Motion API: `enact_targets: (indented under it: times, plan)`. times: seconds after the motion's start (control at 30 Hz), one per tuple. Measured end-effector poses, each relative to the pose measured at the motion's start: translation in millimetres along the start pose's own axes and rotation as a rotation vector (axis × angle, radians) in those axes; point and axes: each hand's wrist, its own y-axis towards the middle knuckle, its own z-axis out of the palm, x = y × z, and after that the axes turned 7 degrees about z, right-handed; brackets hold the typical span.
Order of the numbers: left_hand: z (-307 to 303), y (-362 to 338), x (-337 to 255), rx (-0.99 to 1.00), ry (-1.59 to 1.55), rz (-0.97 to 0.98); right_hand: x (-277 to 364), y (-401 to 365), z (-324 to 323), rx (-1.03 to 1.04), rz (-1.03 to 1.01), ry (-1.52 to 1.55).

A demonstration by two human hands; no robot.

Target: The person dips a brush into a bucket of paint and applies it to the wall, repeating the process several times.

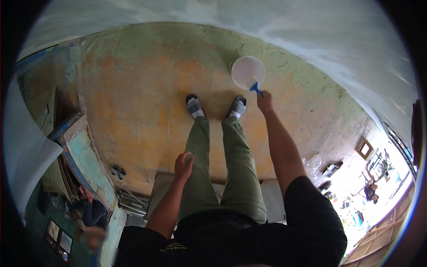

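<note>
My right hand (265,102) is closed around the blue handle of a paintbrush (255,88). The brush's bristle end points into a white bucket (234,74), over its near rim. Pale, pinkish-white paint (247,69) shows inside the bucket, which stands on the floor close to the wall. My left hand (183,165) hangs in front of my left thigh with its fingers curled in. Something small and pale may show at its fingertips, but I cannot make it out.
A curved-looking, patchy whitish wall (187,11) rises ahead of the stained floor (147,89). Sandals (118,171) lie at left, near a peeling partition (86,144). Another person (91,211) is at lower left. Clear plastic (313,164) and a wooden frame (364,147) lie at right.
</note>
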Motion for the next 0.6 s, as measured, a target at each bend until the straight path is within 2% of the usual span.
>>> enact_targets:
  times: [0.07,0.17,0.27,0.37,0.6]
  plan:
    - [23,10,-6,0.024,0.127,0.081,-7,46,26,0.032,0.004,-0.106]
    - [51,10,10,0.149,0.142,0.111,-5,97,56,0.024,-0.023,-0.22]
    - [62,16,-9,0.233,0.492,0.079,-5,143,86,0.035,-0.007,-0.28]
    - [69,23,-18,0.259,0.545,0.028,0,169,104,0.059,0.001,-0.318]
    - [71,33,-29,0.308,0.659,0.042,17,207,140,0.08,0.093,-0.291]
